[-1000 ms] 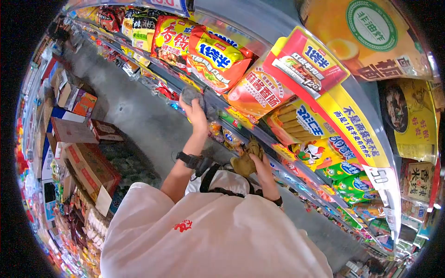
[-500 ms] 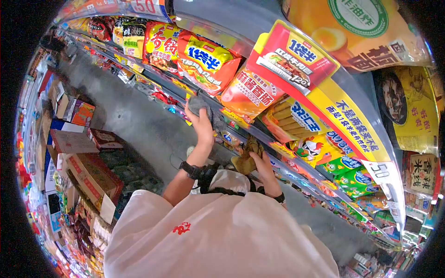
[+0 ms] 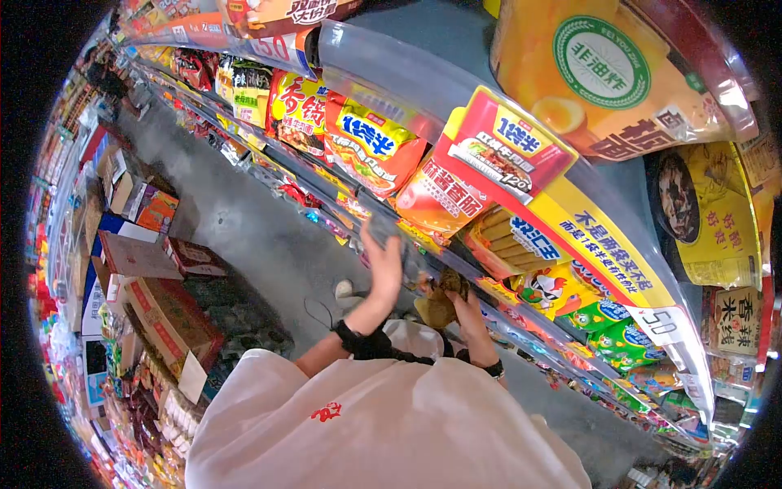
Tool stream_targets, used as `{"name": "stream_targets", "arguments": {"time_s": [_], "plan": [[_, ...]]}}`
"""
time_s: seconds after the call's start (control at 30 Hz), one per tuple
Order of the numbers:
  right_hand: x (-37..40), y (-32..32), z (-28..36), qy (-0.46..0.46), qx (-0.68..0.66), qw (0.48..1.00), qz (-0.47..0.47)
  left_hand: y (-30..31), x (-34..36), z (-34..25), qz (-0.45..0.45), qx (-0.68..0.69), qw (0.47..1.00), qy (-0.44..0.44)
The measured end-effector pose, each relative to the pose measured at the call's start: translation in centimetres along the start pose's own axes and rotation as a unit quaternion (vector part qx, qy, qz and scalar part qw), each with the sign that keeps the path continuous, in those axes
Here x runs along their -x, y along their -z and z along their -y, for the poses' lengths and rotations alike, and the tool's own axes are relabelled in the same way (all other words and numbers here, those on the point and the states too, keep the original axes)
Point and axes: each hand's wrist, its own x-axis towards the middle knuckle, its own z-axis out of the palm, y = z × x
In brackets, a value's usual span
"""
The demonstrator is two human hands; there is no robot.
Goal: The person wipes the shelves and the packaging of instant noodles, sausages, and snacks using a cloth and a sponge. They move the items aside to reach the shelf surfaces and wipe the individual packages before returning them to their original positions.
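Observation:
My left hand (image 3: 381,265) is raised at the shelf edge, blurred by motion. It is against a grey cloth (image 3: 410,251), mostly hidden behind the fingers. My right hand (image 3: 471,318) is lower and to the right, closed on a crumpled brown and yellowish cloth (image 3: 442,303) close to the shelf front. Just above the hands, an orange sausage packet (image 3: 440,200) and a red and yellow instant noodle packet (image 3: 371,143) stand on the shelf. A pack of sausages (image 3: 501,240) sits to their right.
A yellow price strip (image 3: 607,240) with a red promotional card (image 3: 505,147) runs along the upper shelf. Large noodle bags (image 3: 603,73) stand above it. Cardboard boxes (image 3: 167,322) are stacked on the left, across the grey aisle floor (image 3: 236,220). Green snack bags (image 3: 623,334) lie lower right.
My left hand has moved right and down along the shelf edge with the grey cloth. My right hand has shifted slightly down, still holding the brown cloth. The view has tilted a little upward.

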Motion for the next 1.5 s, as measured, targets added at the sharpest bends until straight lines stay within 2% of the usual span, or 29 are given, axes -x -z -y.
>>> {"name": "stream_targets", "arguments": {"time_s": [0.1, 0.17, 0.27, 0.3, 0.33, 0.4, 0.5, 0.57, 0.7, 0.77, 0.8, 0.87, 0.9, 1.0, 1.07, 1.1, 1.2, 1.23, 1.27, 1.33, 1.4, 1.47, 1.5], "plan": [[0.4, -0.5, 1.5, 0.009, 0.032, 0.999, -0.012, -0.6, 1.3, 1.6, 0.011, -0.059, 0.997, -0.041], [0.3, -0.6, 1.3, 0.023, 0.019, 0.999, -0.013, 0.1, 1.0, 1.2, 0.085, 0.052, 0.995, 0.022], [-0.7, -0.2, -0.1, 0.009, 0.049, 0.999, -0.022, 0.7, 0.3, 0.5, 0.08, 0.024, 0.996, 0.009], [-0.4, -0.2, 0.3, 0.01, 0.051, 0.998, -0.022, 0.6, -0.2, 0.1, 0.067, 0.017, 0.997, -0.03], [0.0, -0.4, 0.7, 0.023, 0.019, 1.0, -0.009, 0.6, -0.6, -0.4, 0.067, 0.018, 0.997, -0.031], [0.2, -0.2, 0.4, 0.037, -0.013, 0.999, 0.004, 0.8, -1.7, -1.7, 0.004, 0.05, 0.998, 0.027], [-0.4, 0.4, -0.9, 0.024, -0.012, 0.999, 0.031, 2.0, -4.9, 0.3, -0.022, 0.035, 0.999, -0.028], [0.3, 0.3, 0.1, -0.016, 0.005, 1.0, -0.002, 2.8, -6.5, 1.9, -0.042, 0.018, 0.998, -0.052], [-1.2, 2.5, -3.6, -0.023, 0.022, 0.999, -0.035, 2.5, -6.0, 0.2, -0.027, 0.017, 0.997, -0.067], [-2.5, 4.2, -6.3, -0.029, 0.055, 0.997, -0.038, 2.4, -6.1, 1.2, -0.064, -0.07, 0.989, -0.114], [-1.8, 3.9, -5.4, -0.029, 0.055, 0.997, -0.037, 2.3, -5.9, 1.5, -0.064, -0.07, 0.989, -0.114], [0.4, 2.2, -1.6, -0.019, -0.054, 0.998, -0.037, 1.9, -5.2, 1.6, -0.042, -0.047, 0.993, -0.104], [0.3, 2.2, -1.7, -0.02, -0.053, 0.998, -0.034, 1.0, -3.3, -1.8, -0.029, -0.06, 0.992, -0.105], [-0.6, 2.3, -2.3, -0.012, -0.06, 0.998, -0.02, -0.6, -0.5, -1.6, 0.0, -0.075, 0.992, -0.097], [-1.2, 2.4, -3.5, 0.04, -0.005, 0.999, -0.014, -1.4, 0.7, 0.1, 0.012, -0.073, 0.992, -0.1], [-1.8, 2.7, -4.6, 0.041, -0.005, 0.999, -0.012, -1.6, 1.7, -1.8, 0.03, -0.056, 0.996, -0.057], [-3.8, 3.1, -8.1, 0.06, 0.07, 0.996, 0.011, -1.4, 2.4, -1.8, 0.076, -0.096, 0.99, -0.063], [-4.3, 2.9, -8.6, 0.023, 0.13, 0.991, 0.021, -1.0, 2.6, -2.2, 0.118, -0.008, 0.993, 0.007], [-4.7, 3.0, -8.9, -0.014, 0.191, 0.981, 0.03, -0.1, 2.8, -2.6, 0.117, -0.006, 0.993, 0.003], [-4.4, 2.5, -9.1, 0.025, 0.236, 0.971, -0.011, 2.2, 2.8, -5.1, 0.111, -0.091, 0.988, -0.051], [-3.8, 1.3, -8.0, 0.067, 0.283, 0.955, -0.058, 4.3, 1.3, -7.5, 0.055, -0.048, 0.995, -0.073], [-0.9, -0.7, -5.6, 0.138, 0.217, 0.966, 0.005, 5.4, 0.1, -13.0, -0.012, -0.031, 0.988, -0.154], [-0.2, -0.8, -4.8, 0.14, 0.219, 0.966, 0.006, 5.5, -0.3, -16.1, -0.005, -0.042, 0.976, -0.214]]}}
